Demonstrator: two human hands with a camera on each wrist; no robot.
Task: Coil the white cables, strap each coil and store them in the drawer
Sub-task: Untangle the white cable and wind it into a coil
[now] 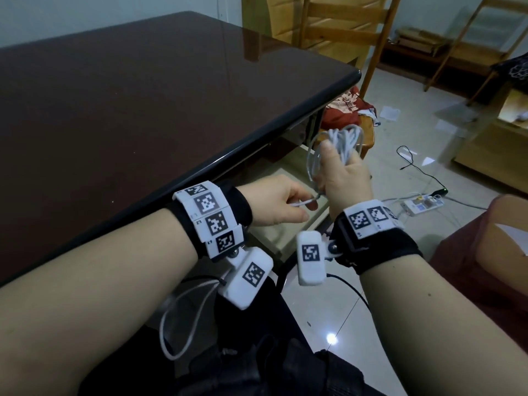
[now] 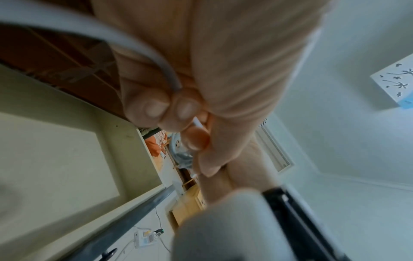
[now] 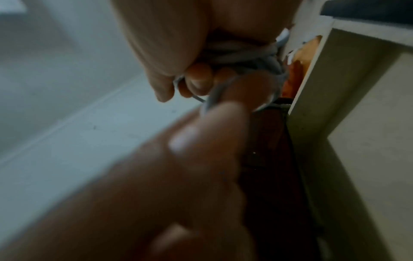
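My right hand [image 1: 341, 172] grips a coil of white cable [image 1: 344, 140] upright, just past the table's front edge and above the open drawer [image 1: 288, 170]. Its loops [image 3: 241, 54] pass under the curled fingers in the right wrist view. My left hand [image 1: 281, 202] pinches the cable's loose end [image 1: 305, 202] between thumb and fingers, close beside the right hand. The same white end [image 2: 197, 122] shows between the fingertips in the left wrist view. Another white cable [image 1: 183, 318] hangs in a loop below my left forearm.
The dark brown table [image 1: 128, 104] fills the left of the head view. A wooden chair [image 1: 337, 30] stands beyond it. On the tiled floor to the right lie a power strip [image 1: 423, 204], a black cable [image 1: 417, 167] and red cloth [image 1: 343, 110].
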